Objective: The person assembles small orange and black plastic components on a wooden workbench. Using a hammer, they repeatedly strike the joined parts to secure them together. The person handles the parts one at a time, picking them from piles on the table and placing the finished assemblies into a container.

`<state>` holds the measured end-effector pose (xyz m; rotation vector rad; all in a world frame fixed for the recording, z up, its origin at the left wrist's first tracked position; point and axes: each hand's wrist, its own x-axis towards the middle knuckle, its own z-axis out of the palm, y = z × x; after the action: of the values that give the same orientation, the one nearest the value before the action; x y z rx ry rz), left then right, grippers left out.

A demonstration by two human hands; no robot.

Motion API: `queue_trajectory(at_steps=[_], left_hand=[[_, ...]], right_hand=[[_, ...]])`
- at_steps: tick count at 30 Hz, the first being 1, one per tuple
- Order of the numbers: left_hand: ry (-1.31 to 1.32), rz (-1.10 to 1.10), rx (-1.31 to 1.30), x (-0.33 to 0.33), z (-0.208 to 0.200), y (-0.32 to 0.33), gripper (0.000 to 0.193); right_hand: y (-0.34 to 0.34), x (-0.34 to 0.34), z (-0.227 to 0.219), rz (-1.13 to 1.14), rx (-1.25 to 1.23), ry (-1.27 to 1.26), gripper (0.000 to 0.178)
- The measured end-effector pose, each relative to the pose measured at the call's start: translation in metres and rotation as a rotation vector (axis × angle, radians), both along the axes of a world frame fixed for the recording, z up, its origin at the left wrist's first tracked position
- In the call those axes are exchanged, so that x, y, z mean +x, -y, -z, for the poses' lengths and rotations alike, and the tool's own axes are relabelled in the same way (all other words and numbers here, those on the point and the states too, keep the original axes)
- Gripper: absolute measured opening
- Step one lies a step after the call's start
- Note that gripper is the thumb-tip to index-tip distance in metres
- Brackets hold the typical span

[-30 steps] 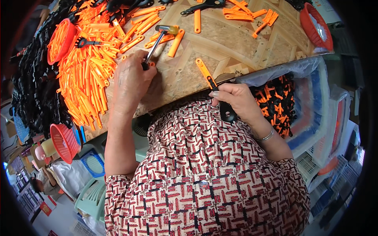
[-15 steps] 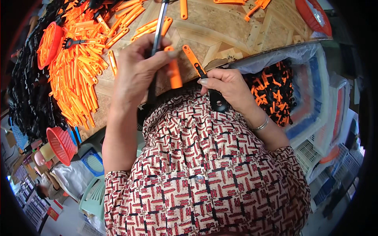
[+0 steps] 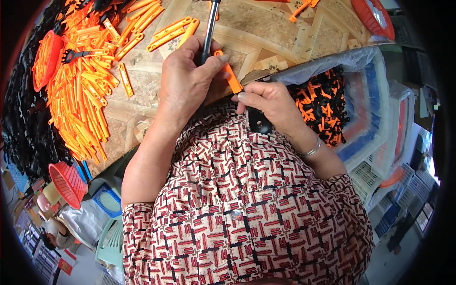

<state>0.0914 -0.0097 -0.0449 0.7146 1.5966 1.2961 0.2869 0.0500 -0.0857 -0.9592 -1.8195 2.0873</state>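
From the head cam I see the left hand (image 3: 185,78) knuckles-up over the table edge, fingers curled tight around a slim tool (image 3: 209,28) with a black grip and a shiny metal shaft that runs up out of frame; thumb tip presses against the orange strip. Left forearm comes straight up from the lower edge, elbow bent against the torso. Right hand (image 3: 268,102) sits just beside it, nearly touching, fingers folded in a pinch on the lower end of a flat orange plastic handle strip (image 3: 230,76), with a black plastic piece (image 3: 259,123) showing under the palm; can't tell how the black piece joins the strip. The strip lies tilted between the two hands, right at the near table edge. A thin metal bracelet (image 3: 311,153) is on the right wrist. The table (image 3: 285,28) has a glossy beige patterned surface with geometric lines. To my left lies a big loose heap of matching orange strips (image 3: 85,90), smooth, flat, with rounded ends, plus a mass of black parts (image 3: 28,128) farther left. An orange mesh basket (image 3: 45,57) sits on the heap, a red one (image 3: 66,183) lower down. On the right, a clear plastic-lined bin (image 3: 327,99) holds mixed black and orange assembled pieces. The person wears a red-and-cream patterned shirt (image 3: 247,213).
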Motion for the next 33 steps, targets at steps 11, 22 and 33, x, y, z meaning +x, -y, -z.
queue_trajectory(at_steps=[11,22,33], left_hand=[[-0.250,-0.087,0.110,0.020,0.008,0.002,0.017],[-0.164,-0.104,0.048,0.000,-0.012,0.010,0.030],[-0.994,0.460,-0.142,0.001,-0.030,0.079,0.049]], right_hand=[[0.006,0.000,-0.012,0.101,0.135,0.191,0.041],[-0.011,0.001,-0.012,0.096,-0.052,0.199,0.038],[-0.006,0.008,-0.008,0.127,-0.132,0.156,0.025]])
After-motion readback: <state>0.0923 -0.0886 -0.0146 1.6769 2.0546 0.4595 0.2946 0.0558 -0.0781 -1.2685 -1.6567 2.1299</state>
